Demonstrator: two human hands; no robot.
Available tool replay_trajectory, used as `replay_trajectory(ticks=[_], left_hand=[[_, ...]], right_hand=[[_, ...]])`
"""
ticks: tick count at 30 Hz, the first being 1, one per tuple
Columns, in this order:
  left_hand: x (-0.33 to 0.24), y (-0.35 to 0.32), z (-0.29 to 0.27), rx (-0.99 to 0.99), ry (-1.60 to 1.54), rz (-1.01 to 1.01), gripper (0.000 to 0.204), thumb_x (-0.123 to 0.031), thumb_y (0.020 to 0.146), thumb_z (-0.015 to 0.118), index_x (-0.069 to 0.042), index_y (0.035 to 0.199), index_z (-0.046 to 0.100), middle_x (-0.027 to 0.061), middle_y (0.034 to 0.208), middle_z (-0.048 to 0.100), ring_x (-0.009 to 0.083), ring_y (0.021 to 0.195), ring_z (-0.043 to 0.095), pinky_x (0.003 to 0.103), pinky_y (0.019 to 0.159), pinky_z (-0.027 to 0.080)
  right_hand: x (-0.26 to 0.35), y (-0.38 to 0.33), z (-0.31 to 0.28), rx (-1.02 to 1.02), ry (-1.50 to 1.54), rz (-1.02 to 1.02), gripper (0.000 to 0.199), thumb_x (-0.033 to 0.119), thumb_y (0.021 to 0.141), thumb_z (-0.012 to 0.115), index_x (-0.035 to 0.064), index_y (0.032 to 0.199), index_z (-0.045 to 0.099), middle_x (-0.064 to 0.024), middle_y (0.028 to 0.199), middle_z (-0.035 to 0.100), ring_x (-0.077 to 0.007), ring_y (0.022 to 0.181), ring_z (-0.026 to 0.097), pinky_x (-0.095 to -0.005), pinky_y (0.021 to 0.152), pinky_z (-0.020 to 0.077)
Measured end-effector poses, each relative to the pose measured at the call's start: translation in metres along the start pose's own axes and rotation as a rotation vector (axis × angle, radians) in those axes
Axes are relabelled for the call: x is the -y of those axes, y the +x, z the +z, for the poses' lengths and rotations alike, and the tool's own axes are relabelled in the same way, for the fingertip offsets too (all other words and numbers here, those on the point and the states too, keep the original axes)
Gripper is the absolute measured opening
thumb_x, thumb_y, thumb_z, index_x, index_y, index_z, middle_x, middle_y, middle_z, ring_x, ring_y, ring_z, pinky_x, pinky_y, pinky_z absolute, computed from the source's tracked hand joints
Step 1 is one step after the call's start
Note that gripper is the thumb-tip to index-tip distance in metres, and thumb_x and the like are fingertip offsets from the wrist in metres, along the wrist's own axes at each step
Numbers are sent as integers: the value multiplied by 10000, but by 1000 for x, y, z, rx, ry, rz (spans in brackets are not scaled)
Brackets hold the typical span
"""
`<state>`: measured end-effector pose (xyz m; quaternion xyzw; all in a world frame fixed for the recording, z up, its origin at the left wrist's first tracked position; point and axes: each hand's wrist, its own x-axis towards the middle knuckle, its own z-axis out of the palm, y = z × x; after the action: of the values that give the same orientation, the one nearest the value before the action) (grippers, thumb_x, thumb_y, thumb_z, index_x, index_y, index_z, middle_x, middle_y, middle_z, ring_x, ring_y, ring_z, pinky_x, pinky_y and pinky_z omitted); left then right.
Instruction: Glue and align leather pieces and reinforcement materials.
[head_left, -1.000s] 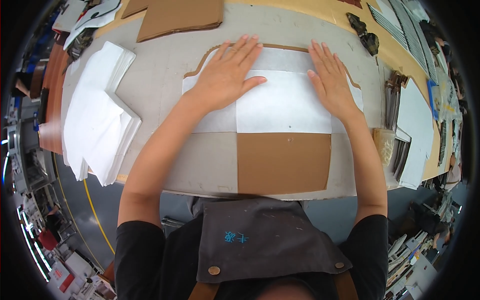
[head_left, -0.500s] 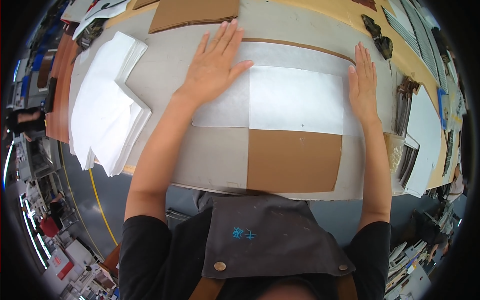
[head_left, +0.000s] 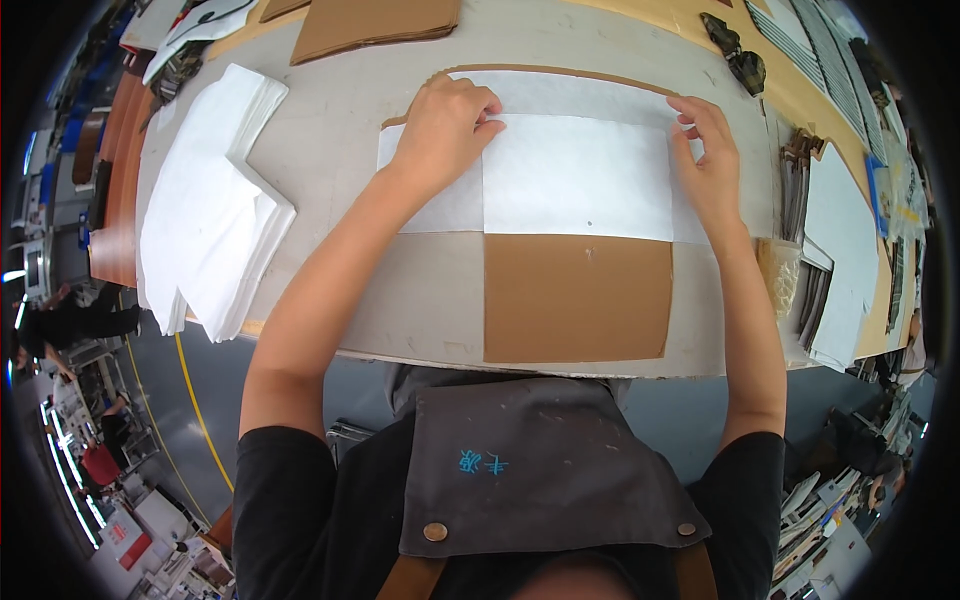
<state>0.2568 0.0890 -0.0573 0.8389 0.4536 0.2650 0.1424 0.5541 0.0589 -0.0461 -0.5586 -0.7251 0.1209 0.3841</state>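
A brown leather-like panel lies on the table, with its lower part bare and a thin brown strip showing along the far edge. Over its upper part lies a wider white sheet, whose far band looks slightly greyer. At the sheet's far left, my left hand rests with bent fingers, thumb and forefinger a little apart; its other fingers are partly hidden. My right hand touches near the far right corner with bent fingers, its thumb apart from them. I see nothing held between thumb and fingers of either hand.
A stack of white sheets lies at the left. Brown panels are piled at the far left. Dark pieces sit at the far right. At the right are another white stack and a clear plastic packet.
Both hands have gone from flat and outstretched to bent fingers. The left moved right and slightly nearer along the far edge; the right drew inward to the sheet's corner.
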Motion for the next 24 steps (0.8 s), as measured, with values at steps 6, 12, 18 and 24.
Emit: replay_trajectory(ticks=[6, 12, 18, 24], left_hand=[[-7, 7, -4, 156, 11, -110, 49, -59, 784, 646, -16, 806, 636, 72, 748, 625, 220, 780, 557, 330, 714, 470], [-35, -9, -34, -21, -133, 66, 50, -60, 811, 617, -31, 839, 588, 61, 897, 661, 200, 867, 588, 303, 778, 465], [-61, -41, -51, 40, -410, -21, 83, -96, 839, 601, -48, 898, 570, 62, 883, 656, 207, 838, 628, 330, 806, 484], [-86, -90, -53, 25, -537, -63, 251, -28, 807, 645, -52, 1039, 550, 75, 924, 654, 192, 901, 643, 315, 822, 484]], right_hand=[[3, 1, 4, 97, -61, -77, 294, 43, 813, 611, 72, 1105, 608, -83, 1131, 573, -232, 1007, 534, -319, 827, 462], [18, 11, -6, 242, -125, -296, 386, 93, 755, 689, 107, 1136, 626, -49, 1220, 563, -214, 1156, 465, -351, 994, 376], [35, 4, -43, 436, 107, 17, 352, 92, 740, 707, 68, 1085, 644, -44, 1013, 644, -175, 995, 562, -319, 950, 402], [69, -53, -75, 433, 104, -3, 253, -19, 711, 672, 30, 958, 664, -62, 874, 657, -196, 818, 601, -310, 770, 473]])
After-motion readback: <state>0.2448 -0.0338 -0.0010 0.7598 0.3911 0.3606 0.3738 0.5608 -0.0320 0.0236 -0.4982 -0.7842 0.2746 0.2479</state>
